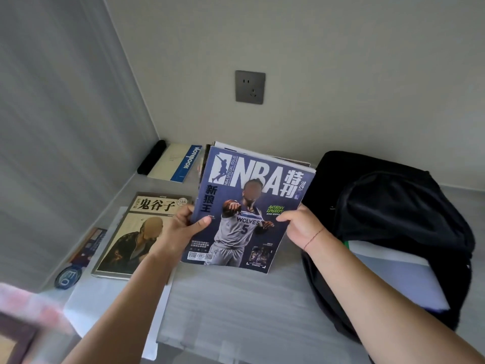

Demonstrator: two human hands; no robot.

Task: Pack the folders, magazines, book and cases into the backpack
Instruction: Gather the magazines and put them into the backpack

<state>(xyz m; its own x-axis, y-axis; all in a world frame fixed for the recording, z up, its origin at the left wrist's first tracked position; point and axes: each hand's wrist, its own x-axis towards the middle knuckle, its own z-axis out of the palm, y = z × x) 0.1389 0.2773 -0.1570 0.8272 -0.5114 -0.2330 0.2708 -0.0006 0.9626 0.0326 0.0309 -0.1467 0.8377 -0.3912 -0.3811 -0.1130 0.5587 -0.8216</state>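
A stack of magazines with a blue NBA cover on top (252, 203) is lifted off the desk. My left hand (183, 229) grips its left edge and my right hand (301, 224) grips its right edge. To the right lies the open black backpack (393, 206), with white and pale folders (393, 274) sticking out of its mouth. On the left a tan book with a portrait cover (131, 240) lies flat on a clear folder (105, 298). Behind it are a cream notebook with a blue band (175, 164) and a black case (152, 157).
The grey desk (236, 298) sits in a corner, with walls on the left and behind. A dark wall socket (249, 87) is above the desk. A small round blue case (68, 277) and a flat printed item (89, 245) lie at the left edge.
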